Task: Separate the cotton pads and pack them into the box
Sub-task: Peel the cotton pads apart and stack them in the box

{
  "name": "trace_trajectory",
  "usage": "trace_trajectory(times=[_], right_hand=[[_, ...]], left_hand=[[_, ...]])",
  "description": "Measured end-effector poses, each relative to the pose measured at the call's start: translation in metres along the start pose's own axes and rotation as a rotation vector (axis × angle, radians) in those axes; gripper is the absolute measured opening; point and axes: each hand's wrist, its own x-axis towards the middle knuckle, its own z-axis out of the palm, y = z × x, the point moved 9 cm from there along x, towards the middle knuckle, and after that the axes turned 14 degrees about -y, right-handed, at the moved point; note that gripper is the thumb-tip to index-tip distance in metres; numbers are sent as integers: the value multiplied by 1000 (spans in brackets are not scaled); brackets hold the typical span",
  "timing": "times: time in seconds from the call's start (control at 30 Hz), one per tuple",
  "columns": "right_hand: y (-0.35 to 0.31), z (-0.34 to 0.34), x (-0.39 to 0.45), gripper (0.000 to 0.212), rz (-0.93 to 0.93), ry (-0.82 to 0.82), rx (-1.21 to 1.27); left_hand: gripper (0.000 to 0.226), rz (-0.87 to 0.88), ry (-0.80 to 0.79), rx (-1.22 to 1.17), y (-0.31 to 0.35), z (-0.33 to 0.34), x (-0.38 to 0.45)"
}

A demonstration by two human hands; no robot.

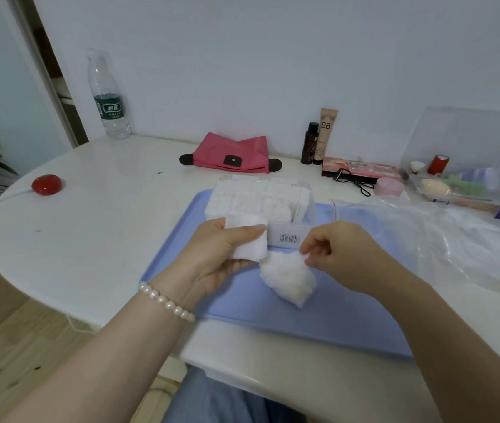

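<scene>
A: Start at the far left. What is on the table [89, 209]?

B: A clear water bottle [109, 96] with a green label stands by the wall, and nearer the edge lies a small red round object [46, 184] on a white cord. Further along, a pink pouch [231, 154] lies against the wall.

A: And the left hand?

B: The left hand [215, 257] comes up from the lower left, palm turned inward, a pearl bracelet [166, 302] on the wrist. Its fingers and thumb are curled round a stack of cotton pads [247, 239], the thumb lying across the top of the stack. It is held above the blue tray [349, 315].

A: Where is the box?

B: Just behind the hands, at the back of the tray. The clear box [261, 199] already holds rows of white pads, and a barcode label shows on its near side.

A: The right hand?

B: The right hand [337, 248] reaches in from the lower right, knuckles up, fingers bent. Its fingertips pinch the top edge of a single fluffy pad [288, 277], which hangs down over the tray, one end meeting the stack.

A: Anything right of that?

B: A crumpled clear plastic bag [444, 236] lies beside the tray. Behind it are two cosmetic bottles [319, 141], a palette [361, 170] and a clear organiser [462, 160] of small items.
</scene>
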Motion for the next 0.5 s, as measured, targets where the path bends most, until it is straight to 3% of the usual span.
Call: trace_trajectory(times=[0.1, 0.2, 0.37, 0.5], right_hand=[[0, 1, 1, 31, 39, 16, -84], [-6, 5, -1, 40, 19, -66, -63], [-12, 11, -2, 21, -5, -98, -174], [-8, 2, -3, 33, -41, -15, -73]], left_hand=[[16, -25, -4, -59, -3, -5, -2], [23, -35, -10, -99, -5, -9, -2], [23, -71, -79, -92, -10, -1, -2], [19, -113, -129, -37, -19, 10, -4]])
